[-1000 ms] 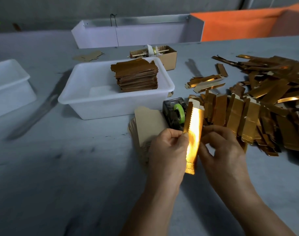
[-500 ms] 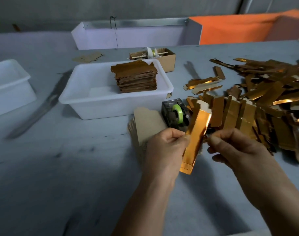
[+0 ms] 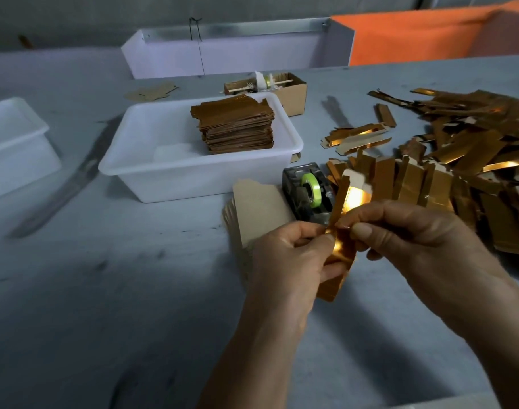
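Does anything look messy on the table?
Yes. The gold strips on the right lie in a jumbled heap, crossing every which way, while the ones in the white tub sit in a neat stack.

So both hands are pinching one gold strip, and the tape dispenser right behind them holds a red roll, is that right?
Not quite. The roll in the tape dispenser is green, not red, as the head view shows. The rest holds: the left hand and the right hand both pinch one gold strip.
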`<control>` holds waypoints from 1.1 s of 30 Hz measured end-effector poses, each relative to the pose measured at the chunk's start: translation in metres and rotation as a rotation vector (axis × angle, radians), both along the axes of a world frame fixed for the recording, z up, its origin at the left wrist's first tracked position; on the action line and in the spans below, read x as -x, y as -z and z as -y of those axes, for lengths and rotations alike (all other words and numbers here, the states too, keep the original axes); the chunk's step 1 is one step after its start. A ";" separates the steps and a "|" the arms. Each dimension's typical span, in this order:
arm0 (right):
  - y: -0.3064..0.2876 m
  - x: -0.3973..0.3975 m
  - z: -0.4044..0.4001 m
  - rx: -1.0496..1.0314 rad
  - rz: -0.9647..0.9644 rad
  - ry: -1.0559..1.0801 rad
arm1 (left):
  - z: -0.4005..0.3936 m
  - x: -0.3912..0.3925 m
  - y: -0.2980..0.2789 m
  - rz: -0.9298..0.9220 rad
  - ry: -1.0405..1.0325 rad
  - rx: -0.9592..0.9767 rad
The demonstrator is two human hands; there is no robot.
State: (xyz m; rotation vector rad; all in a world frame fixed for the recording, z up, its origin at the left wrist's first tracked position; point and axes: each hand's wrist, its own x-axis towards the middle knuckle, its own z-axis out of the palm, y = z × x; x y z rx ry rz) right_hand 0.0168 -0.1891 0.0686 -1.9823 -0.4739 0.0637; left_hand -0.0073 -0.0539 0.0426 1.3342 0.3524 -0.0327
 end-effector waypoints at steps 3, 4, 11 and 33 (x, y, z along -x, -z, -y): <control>0.001 0.000 0.000 0.044 0.017 0.005 | 0.001 0.002 0.002 -0.009 0.018 -0.037; 0.001 0.000 0.000 0.078 0.032 0.014 | 0.001 0.002 0.002 -0.006 0.023 -0.050; 0.005 -0.003 -0.002 0.188 0.118 0.126 | -0.002 0.005 -0.001 0.047 0.060 -0.008; -0.005 0.012 -0.018 0.581 0.336 0.311 | 0.024 0.019 0.015 0.459 -0.321 -0.655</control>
